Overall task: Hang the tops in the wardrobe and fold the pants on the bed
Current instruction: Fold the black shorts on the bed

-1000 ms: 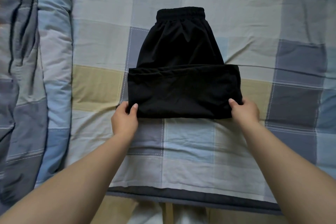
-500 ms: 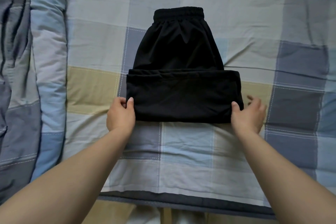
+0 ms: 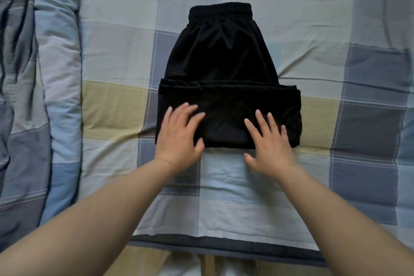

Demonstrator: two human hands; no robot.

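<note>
Black pants (image 3: 220, 63) lie on the checked bed sheet (image 3: 313, 18), the elastic waistband at the far end. The legs are folded up into a thick band across the near part. My left hand (image 3: 181, 134) lies flat with spread fingers on the left of that band. My right hand (image 3: 271, 143) lies flat on the right of the band, its heel over the near edge and onto the sheet. Both hands are a little blurred. No tops or wardrobe are in view.
A rumpled blue and grey quilt (image 3: 33, 96) runs along the left side of the bed. The dark edge of the mattress (image 3: 224, 246) is close to me, with a pale floor below it.
Both hands let go of the near corners of the folded band and moved inward onto its top, fingers now spread flat. The pants themselves stay in place.
</note>
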